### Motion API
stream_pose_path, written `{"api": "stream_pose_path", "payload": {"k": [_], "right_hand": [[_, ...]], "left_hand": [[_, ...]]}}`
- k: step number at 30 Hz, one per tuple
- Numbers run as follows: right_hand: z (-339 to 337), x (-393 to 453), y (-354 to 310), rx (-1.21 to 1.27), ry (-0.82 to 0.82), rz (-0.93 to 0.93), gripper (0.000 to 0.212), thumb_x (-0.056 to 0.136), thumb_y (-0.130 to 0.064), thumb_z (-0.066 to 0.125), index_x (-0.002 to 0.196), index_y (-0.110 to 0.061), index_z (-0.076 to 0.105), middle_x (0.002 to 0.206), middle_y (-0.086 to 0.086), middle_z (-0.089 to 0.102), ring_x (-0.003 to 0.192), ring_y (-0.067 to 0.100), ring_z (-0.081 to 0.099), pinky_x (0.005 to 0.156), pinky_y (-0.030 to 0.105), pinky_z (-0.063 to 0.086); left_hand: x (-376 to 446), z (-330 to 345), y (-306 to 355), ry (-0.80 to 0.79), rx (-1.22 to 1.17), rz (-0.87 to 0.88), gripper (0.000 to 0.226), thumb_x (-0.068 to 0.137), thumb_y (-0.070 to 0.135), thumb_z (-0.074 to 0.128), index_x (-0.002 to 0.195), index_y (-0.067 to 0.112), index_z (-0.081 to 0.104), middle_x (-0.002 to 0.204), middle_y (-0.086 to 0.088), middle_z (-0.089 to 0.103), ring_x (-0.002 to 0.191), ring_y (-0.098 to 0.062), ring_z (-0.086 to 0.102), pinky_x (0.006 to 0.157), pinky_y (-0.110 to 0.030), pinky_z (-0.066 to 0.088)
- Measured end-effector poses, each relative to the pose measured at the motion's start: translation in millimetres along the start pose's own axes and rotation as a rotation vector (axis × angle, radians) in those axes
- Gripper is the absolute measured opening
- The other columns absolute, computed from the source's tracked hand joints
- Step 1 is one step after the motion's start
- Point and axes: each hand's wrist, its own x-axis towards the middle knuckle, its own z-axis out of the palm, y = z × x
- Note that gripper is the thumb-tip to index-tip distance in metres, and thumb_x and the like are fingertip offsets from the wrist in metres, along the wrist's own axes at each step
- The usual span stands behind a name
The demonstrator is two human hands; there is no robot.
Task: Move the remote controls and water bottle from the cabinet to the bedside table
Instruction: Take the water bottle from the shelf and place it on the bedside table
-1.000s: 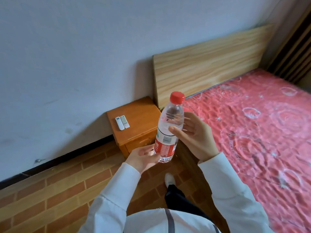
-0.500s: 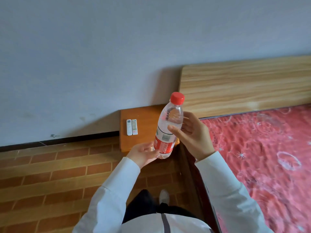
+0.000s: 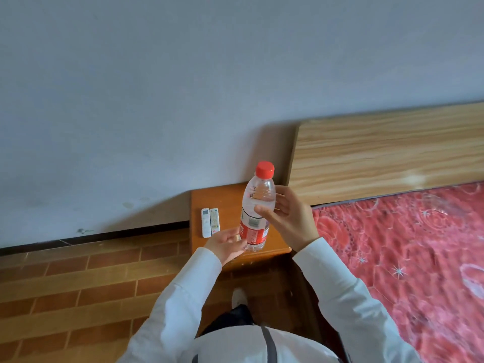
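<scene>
Right hand (image 3: 290,218): fingers and thumb curled round the upper body of the water bottle (image 3: 256,208), thumb across the front just above the label, fingers behind the clear shoulder. Left hand (image 3: 225,244): palm up beside the foot of the bottle, fingers loosely extended and touching its lower end near the red label; supporting rather than clasping, as far as can be seen. Water bottle: clear plastic, red cap (image 3: 264,169), red and white label, held upright with a slight lean, above the front part of the bedside table (image 3: 222,197); whether its base touches the top cannot be told. Contents: clear, and the fill level cannot be read; if full, moderately heavy for its size. Handling, by judgement: thin walls likely to give under a hard squeeze; smooth and somewhat slippery; not fragile; tall and narrow, so apt to topple if set down askew. Best hold: round the mid-body or labelled band, where the wall is stiffer, with a hand under the base while lowering. Remote controls (image 3: 210,222): two, pale, lying side by side and touching on the left part of the table top, well clear of the bottle. Surroundings: wooden headboard (image 3: 387,153) and red patterned mattress (image 3: 406,258) to the right, grey wall (image 3: 157,87) behind, brick-patterned floor (image 3: 78,284) to the left.
</scene>
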Motion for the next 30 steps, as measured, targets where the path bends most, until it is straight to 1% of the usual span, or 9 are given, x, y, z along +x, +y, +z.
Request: {"api": "stream_pose_path", "payload": {"k": [4,11,14,16,19,23,25,28,30], "right_hand": [[11,44,9,-0.016,0.013,0.015,0.056,0.076,-0.031,0.074,0.125,-0.014,0.051,0.123,0.003,0.064,0.111,0.016,0.063,0.093,0.040,0.054],[25,117,32,-0.005,-0.002,0.083,0.058,0.076,-0.032,0.075,0.125,-0.013,0.049,0.124,0.004,0.064,0.111,0.018,0.063,0.092,0.043,0.054],[32,146,50,0.002,0.003,0.137,0.057,0.076,-0.031,0.075,0.125,-0.015,0.050,0.124,0.004,0.064,0.111,0.017,0.063,0.092,0.041,0.055],[39,164,66,-0.014,0.001,0.181,0.058,0.075,-0.033,0.076,0.124,-0.017,0.050,0.123,0.002,0.065,0.109,0.015,0.064,0.090,0.041,0.055],[56,191,92,-0.027,-0.012,0.238,0.057,0.075,-0.033,0.076,0.124,-0.020,0.049,0.124,0.000,0.064,0.109,0.015,0.063,0.090,0.036,0.055],[81,217,136,-0.006,-0.027,0.286,0.054,0.075,-0.029,0.076,0.122,-0.025,0.049,0.123,-0.003,0.063,0.107,0.013,0.062,0.085,0.024,0.052],[92,229,163,-0.005,-0.038,0.311,0.055,0.075,-0.029,0.077,0.122,-0.026,0.049,0.121,-0.005,0.062,0.105,0.011,0.061,0.083,0.021,0.051],[109,244,210,-0.016,-0.058,0.335,0.056,0.074,-0.032,0.077,0.121,-0.029,0.048,0.120,-0.008,0.062,0.106,0.010,0.062,0.088,0.024,0.053],[118,250,239,-0.022,-0.070,0.367,0.056,0.073,-0.032,0.078,0.120,-0.031,0.048,0.119,-0.009,0.063,0.107,0.010,0.062,0.090,0.025,0.053]], "left_hand": [[39,-10,20,-0.006,-0.023,-0.026,0.076,0.063,0.042,0.073,0.133,0.028,0.045,0.148,-0.004,0.039,0.134,-0.028,0.038,0.112,-0.053,0.029],[97,-18,51,0.078,-0.067,-0.151,0.057,0.082,0.030,0.066,0.135,0.026,0.044,0.145,-0.002,0.043,0.132,-0.025,0.042,0.111,-0.047,0.033],[126,-23,52,0.184,-0.172,-0.174,0.040,0.083,0.022,0.065,0.121,0.020,0.054,0.141,-0.009,0.047,0.129,-0.026,0.045,0.110,-0.040,0.037],[147,-27,46,0.255,-0.233,-0.265,0.038,0.090,0.009,0.055,0.126,0.017,0.045,0.151,-0.012,0.031,0.138,-0.024,0.033,0.113,-0.031,0.030],[163,-32,48,0.266,0.377,-0.119,0.063,0.094,0.001,0.044,0.147,0.015,0.013,0.159,-0.004,0.005,0.146,-0.020,0.006,0.115,-0.030,0.014],[216,-38,30,0.290,-0.226,-0.379,0.026,0.092,0.000,0.047,0.109,0.019,0.045,0.147,-0.016,0.037,0.132,-0.022,0.042,0.101,-0.022,0.042],[244,-46,15,0.314,-0.060,-0.348,0.022,0.093,0.000,0.047,0.106,0.018,0.048,0.143,-0.016,0.043,0.129,-0.021,0.047,0.095,-0.019,0.047],[276,-57,-15,0.278,0.354,-0.344,0.048,0.095,0.005,0.043,0.140,0.015,0.028,0.154,-0.005,0.024,0.140,-0.020,0.027,0.109,-0.028,0.032],[297,-64,-36,0.263,0.551,-0.359,0.056,0.093,0.004,0.047,0.142,0.014,0.022,0.156,-0.004,0.018,0.142,-0.020,0.022,0.113,-0.032,0.029]]}}
